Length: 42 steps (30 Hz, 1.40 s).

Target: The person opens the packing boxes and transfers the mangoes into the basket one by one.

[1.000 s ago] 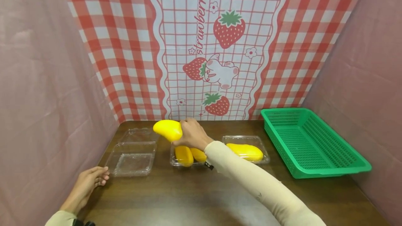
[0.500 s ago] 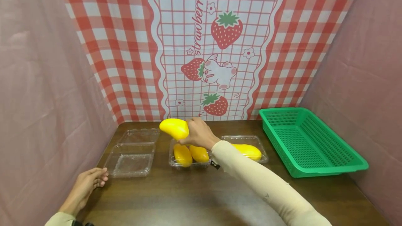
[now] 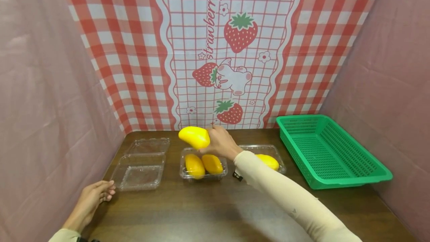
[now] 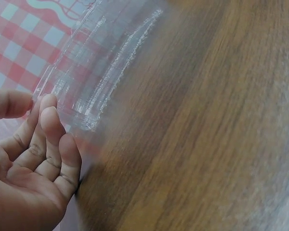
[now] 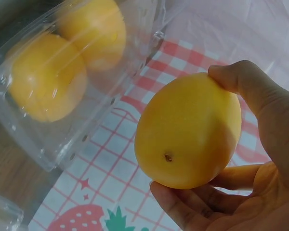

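My right hand [image 3: 221, 143] grips a yellow mango [image 3: 194, 137] by one end and holds it in the air over the back of the middle clear plastic container. In the right wrist view, thumb and fingers curl round the mango [image 5: 188, 130], its stem spot showing. Two mangoes [image 3: 195, 166] lie side by side in that middle container [image 3: 205, 176]. At the left, thumb and fingertips of my left hand [image 3: 95, 197] pinch the front left corner of an open, empty clear clamshell container [image 3: 139, 176]; the left wrist view shows the pinch at its rim [image 4: 62, 91].
A third clear container [image 3: 282, 169] holds a yellow mango [image 3: 268, 161], partly hidden by my right sleeve. At the right of the brown table [image 3: 188, 216] stands an empty green basket [image 3: 352, 186]. A checked strawberry cloth [image 3: 240, 33] hangs behind, with pink cloth at both sides.
My right hand has carried the mango to the right, uncovering more of the middle container and its two mangoes. The left hand stays at the left container's corner.
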### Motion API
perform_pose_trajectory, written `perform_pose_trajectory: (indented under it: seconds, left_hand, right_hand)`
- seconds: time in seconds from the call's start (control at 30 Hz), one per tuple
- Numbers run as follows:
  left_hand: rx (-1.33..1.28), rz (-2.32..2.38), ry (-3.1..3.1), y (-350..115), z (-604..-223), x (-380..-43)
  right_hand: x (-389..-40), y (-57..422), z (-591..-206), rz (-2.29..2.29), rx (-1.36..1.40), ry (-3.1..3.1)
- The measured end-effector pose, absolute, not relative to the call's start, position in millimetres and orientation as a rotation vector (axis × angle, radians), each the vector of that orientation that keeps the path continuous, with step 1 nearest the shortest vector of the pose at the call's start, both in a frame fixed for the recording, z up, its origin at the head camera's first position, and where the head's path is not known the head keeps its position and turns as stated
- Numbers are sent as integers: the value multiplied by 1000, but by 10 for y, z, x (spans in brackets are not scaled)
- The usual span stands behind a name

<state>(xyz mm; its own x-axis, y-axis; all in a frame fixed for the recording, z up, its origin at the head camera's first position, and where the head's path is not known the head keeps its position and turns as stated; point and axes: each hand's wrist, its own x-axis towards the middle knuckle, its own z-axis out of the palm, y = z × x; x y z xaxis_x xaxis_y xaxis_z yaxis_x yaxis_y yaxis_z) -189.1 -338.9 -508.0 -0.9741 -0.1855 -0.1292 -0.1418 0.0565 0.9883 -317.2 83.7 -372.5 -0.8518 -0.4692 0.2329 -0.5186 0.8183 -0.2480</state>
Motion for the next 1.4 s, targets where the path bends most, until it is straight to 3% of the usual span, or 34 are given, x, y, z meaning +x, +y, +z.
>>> perform_pose_trajectory:
  seconds: [1.4]
  left_hand:
    - [361,-2120,-2245,-3371,-5087,-1875]
  right_hand:
    - [-3274,1759,-3716,504,617,-2810]
